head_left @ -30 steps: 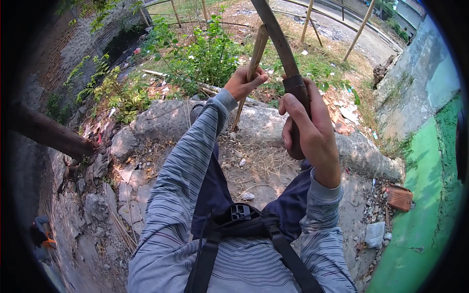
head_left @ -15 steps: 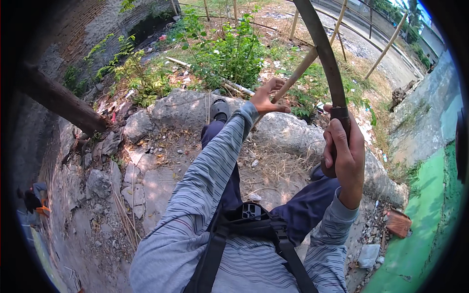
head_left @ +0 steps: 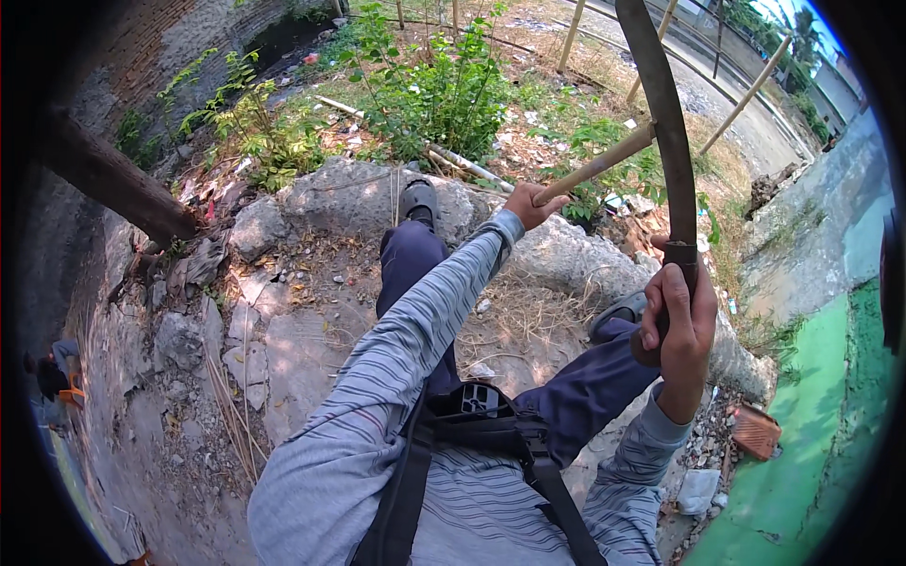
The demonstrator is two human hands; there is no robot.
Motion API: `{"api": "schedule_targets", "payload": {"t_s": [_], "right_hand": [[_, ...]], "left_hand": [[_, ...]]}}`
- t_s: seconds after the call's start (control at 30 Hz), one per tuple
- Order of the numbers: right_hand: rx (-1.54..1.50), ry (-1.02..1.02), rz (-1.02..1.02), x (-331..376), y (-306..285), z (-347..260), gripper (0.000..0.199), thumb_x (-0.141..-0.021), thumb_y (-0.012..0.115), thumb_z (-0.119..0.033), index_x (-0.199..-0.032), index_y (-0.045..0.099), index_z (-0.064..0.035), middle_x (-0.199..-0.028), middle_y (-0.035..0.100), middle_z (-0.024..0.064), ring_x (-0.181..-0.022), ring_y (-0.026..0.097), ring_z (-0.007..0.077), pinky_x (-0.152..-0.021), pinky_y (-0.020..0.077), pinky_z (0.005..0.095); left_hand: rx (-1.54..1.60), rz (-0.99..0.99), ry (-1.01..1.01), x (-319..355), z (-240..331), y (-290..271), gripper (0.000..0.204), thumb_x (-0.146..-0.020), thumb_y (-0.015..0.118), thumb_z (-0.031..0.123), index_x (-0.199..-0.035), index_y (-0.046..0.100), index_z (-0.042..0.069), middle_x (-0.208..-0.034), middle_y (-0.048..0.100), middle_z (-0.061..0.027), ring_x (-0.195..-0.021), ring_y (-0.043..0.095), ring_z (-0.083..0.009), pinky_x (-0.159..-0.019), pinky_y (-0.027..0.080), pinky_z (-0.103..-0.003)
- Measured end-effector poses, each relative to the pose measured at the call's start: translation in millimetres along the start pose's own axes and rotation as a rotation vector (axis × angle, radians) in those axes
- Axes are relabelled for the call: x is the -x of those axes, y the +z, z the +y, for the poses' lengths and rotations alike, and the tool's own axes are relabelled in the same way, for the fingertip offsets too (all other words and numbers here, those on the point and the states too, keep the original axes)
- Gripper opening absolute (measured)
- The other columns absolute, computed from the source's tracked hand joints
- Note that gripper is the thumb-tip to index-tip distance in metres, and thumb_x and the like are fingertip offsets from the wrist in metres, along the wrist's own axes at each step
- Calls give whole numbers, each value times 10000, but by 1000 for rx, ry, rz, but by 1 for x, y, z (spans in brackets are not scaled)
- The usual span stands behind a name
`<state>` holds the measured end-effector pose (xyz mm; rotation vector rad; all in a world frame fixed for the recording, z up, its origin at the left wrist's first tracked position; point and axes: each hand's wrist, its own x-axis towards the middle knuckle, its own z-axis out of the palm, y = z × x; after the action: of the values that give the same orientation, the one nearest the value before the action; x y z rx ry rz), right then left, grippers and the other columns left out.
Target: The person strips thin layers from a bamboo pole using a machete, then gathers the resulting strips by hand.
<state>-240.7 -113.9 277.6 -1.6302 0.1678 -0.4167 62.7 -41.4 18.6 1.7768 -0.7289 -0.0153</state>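
My right hand [head_left: 681, 325] is wrapped around the dark handle of a machete [head_left: 670, 151], its long, slightly curved blade pointing up. A pale wooden stick [head_left: 599, 164] is gripped near its lower end by my left hand [head_left: 535, 205], fingers closed around it. The stick slants up to the right, and its upper end meets the blade's left edge in the picture; whether they truly touch I cannot tell.
Broken concrete [head_left: 566, 255] runs in front of my feet. Leafy shrubs [head_left: 439, 104] and bamboo posts [head_left: 746, 94] stand beyond. A dark wooden post [head_left: 123, 184] leans at left, a green-painted wall [head_left: 802, 406] is at right, and another person [head_left: 58, 368] is far left.
My left hand has closed around the stick, where before its fingers were spread. The stick now lies at a flatter slant. The machete has shifted right and slightly down with my right hand.
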Motion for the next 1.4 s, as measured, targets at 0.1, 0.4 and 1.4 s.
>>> {"api": "schedule_targets", "payload": {"t_s": [0.1,0.4,1.4], "right_hand": [[19,-23,11,3,-6,-19,378,-1067,484,-229,-1330,506,42,-748,448,-11,-479,369,12,-424,288,177],[58,20,-32,0,-4,-24,382,-1058,491,-222,-1337,493,39,-733,450,-9,-461,361,9,-416,278,183],[239,-260,78,-16,-17,-94,481,-1081,415,-278,-1395,462,83,-742,409,-13,-424,304,4,-390,232,176]], "left_hand": [[-58,100,114,-4,11,6,419,-872,795,326,-651,667,-6,-480,543,-72,-433,465,-116,-450,397,-349],[-32,175,100,5,26,0,454,-885,767,264,-565,579,3,-454,459,-30,-454,425,-68,-450,368,-337],[333,32,123,-38,143,38,402,-897,720,138,-550,534,56,-510,445,77,-478,376,-34,-451,275,-271]]}}
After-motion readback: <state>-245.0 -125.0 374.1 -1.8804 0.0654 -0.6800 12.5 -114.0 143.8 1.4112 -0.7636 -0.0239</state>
